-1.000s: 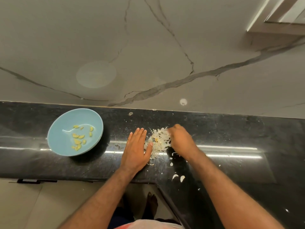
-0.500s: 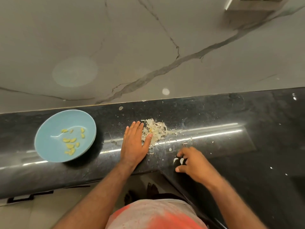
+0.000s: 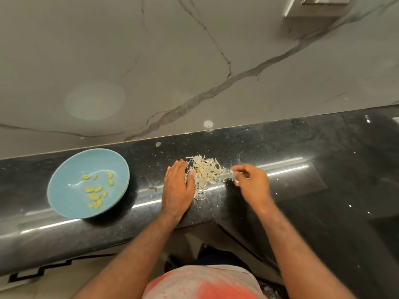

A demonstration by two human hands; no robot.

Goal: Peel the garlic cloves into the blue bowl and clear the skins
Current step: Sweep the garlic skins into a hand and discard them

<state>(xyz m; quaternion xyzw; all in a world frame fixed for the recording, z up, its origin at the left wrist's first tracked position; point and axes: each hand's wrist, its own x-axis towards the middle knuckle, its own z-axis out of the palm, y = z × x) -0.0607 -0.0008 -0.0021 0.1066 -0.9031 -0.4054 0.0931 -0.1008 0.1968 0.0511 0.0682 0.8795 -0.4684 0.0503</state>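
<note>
Skins (image 3: 205, 173) lie heaped on the counter (image 3: 302, 190), right of the bowl (image 3: 64, 203) holding peeled cloves (image 3: 95, 190). The left hand (image 3: 177, 190), nearer the bowl, lies flat with straight fingers against the heap. The right hand (image 3: 252, 184), on the heap's far side from the bowl, pinches skin scraps.

Black counter (image 3: 334, 190) against a veined stone wall (image 3: 194, 61).
Strip light glints along the polished top; pale floor (image 3: 64, 288) shows near left.
</note>
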